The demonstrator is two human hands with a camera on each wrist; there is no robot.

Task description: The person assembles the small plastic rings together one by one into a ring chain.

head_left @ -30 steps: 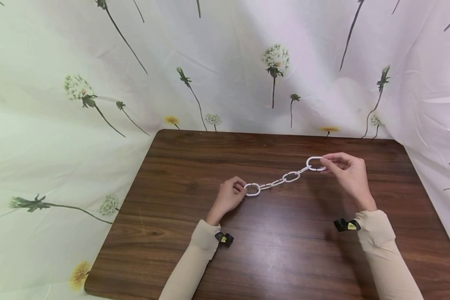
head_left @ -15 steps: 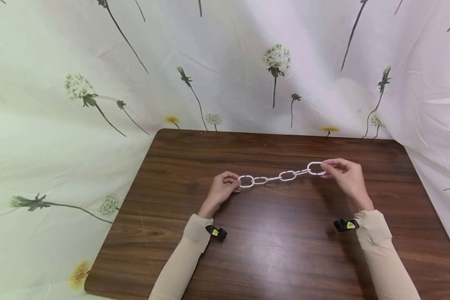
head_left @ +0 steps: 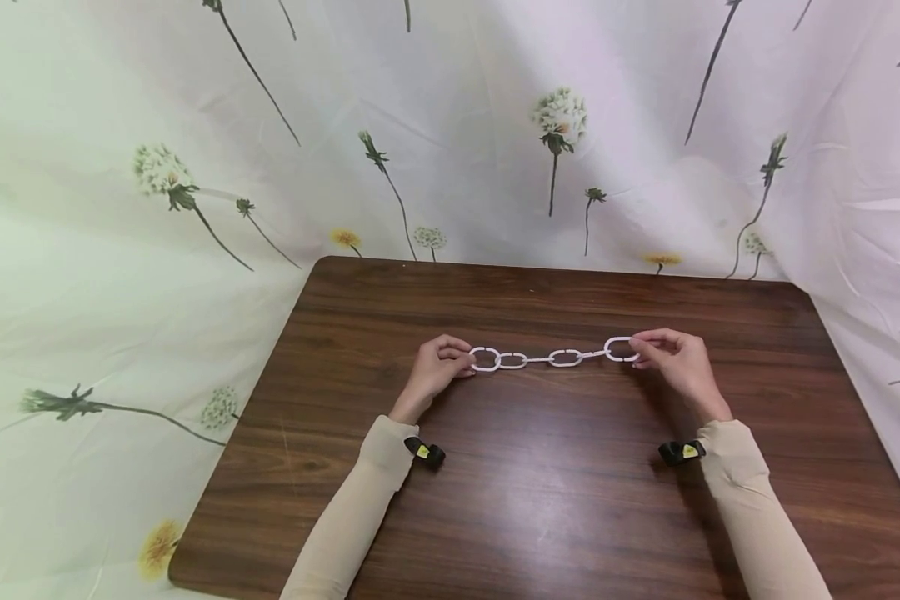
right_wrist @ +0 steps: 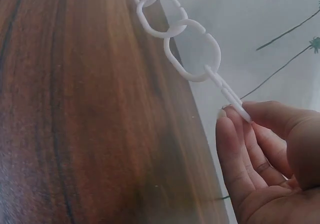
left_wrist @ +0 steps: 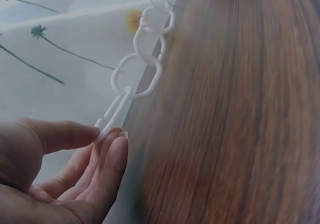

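Observation:
A white plastic chain (head_left: pixel 565 358) of several oval links stretches between the two hands, nearly level in the head view. My left hand (head_left: pixel 440 367) pinches the end link at the left between thumb and fingers. At the other end, my right hand (head_left: pixel 675 362) pinches the last link the same way. Small gaps show in the sides of some links. Seen from the left wrist, the chain (left_wrist: pixel 149 76) runs up and away from the fingertips. In the right wrist view the chain (right_wrist: pixel 192 49) rises to the upper left from the pinched link.
A dark brown wood-grain table (head_left: pixel 540 517) lies under both hands. Behind it and along its sides hangs a white cloth (head_left: pixel 465 150) printed with dandelions. Each wrist wears a black strap, the left one (head_left: pixel 425 452) and the right one (head_left: pixel 681 452).
My left hand has moved left and up in the head view; my right hand has come down and slightly left. The chain, slanted before, now lies almost level. Both hands keep their pinch.

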